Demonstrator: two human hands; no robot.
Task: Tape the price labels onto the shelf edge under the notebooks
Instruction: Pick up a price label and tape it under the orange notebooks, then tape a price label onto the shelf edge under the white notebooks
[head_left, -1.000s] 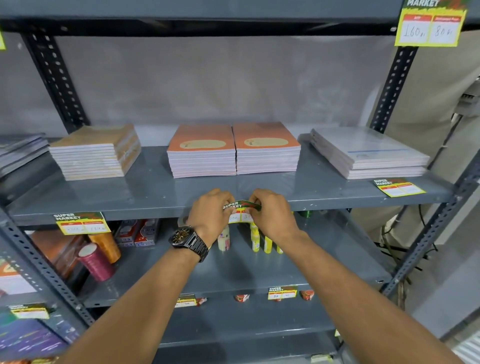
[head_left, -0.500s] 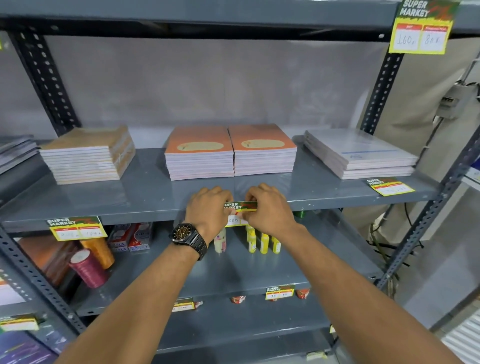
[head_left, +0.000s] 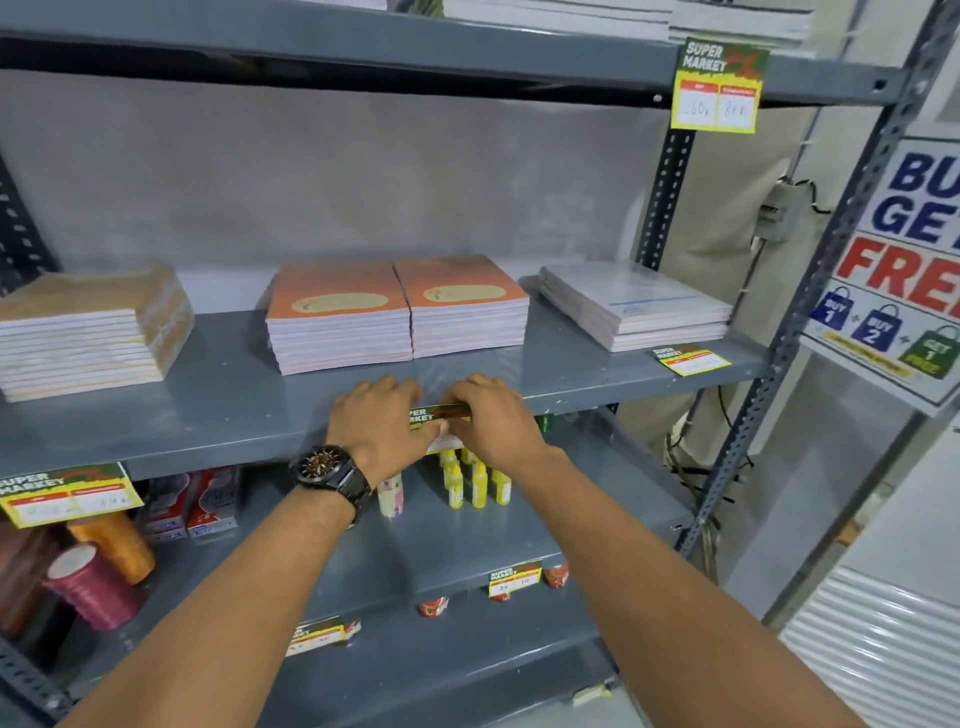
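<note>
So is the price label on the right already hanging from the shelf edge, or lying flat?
Lying flat. The right price label rests face up on the shelf beside the white notebooks, not hanging.

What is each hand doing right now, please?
Left hand: pressing the label against the shelf edge.
Right hand: pressing the same label's right end.

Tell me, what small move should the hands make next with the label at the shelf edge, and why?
Probably smooth the label's top flat along the shelf edge. Both the left hand and right hand press the price label there, under the orange notebooks, and its lower part hangs below.
</note>
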